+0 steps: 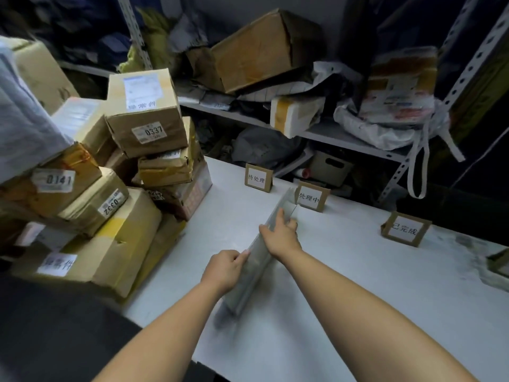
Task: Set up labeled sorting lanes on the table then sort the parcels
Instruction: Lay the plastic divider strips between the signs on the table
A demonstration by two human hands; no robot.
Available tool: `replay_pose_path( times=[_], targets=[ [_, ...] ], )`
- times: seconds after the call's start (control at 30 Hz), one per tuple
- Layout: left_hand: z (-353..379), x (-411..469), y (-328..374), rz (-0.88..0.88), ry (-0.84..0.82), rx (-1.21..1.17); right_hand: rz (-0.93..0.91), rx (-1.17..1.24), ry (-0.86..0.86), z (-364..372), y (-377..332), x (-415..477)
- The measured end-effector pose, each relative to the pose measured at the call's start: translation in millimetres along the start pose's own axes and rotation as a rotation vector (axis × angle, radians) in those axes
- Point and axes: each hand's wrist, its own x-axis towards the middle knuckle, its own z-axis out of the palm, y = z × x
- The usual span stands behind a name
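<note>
Single head-worn view, nothing shared with a second one. Looks forward and down across the white table [371,244] from close above, wide-angle, bending straight lines near the borders. Centres on the grey divider strip [249,282] gripped by the left hand [224,268] and right hand [281,234], both forearms reaching up from the bottom edge. Takes in stacked cardboard parcels [146,133] left of the left hand, three label stands [258,178] just beyond the right hand, and metal shelving [344,139] farther beyond both hands.
</note>
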Motion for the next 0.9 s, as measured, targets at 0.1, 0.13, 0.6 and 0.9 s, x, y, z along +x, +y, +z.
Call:
replay_pose_path(
  times=[0.1,0.13,0.6,0.9],
  targets=[
    [-7.1,0.8,1.1,0.035,-0.054,-0.038,-0.025,-0.164,0.042,-2.0,-2.7,-0.7],
    [-7.2,2.5,1.8,0.056,-0.067,-0.058,-0.024,-0.188,0.054,-3.7,-3.3,-0.5],
    [-24.2,38.9,4.7,0.196,-0.114,-0.135,-0.121,-0.473,0.123,-23.4,-17.6,13.7],
    [-24.1,49.2,20.3,0.284,-0.169,0.004,-0.159,-0.499,0.147,-37.2,-19.5,19.5]
  ],
)
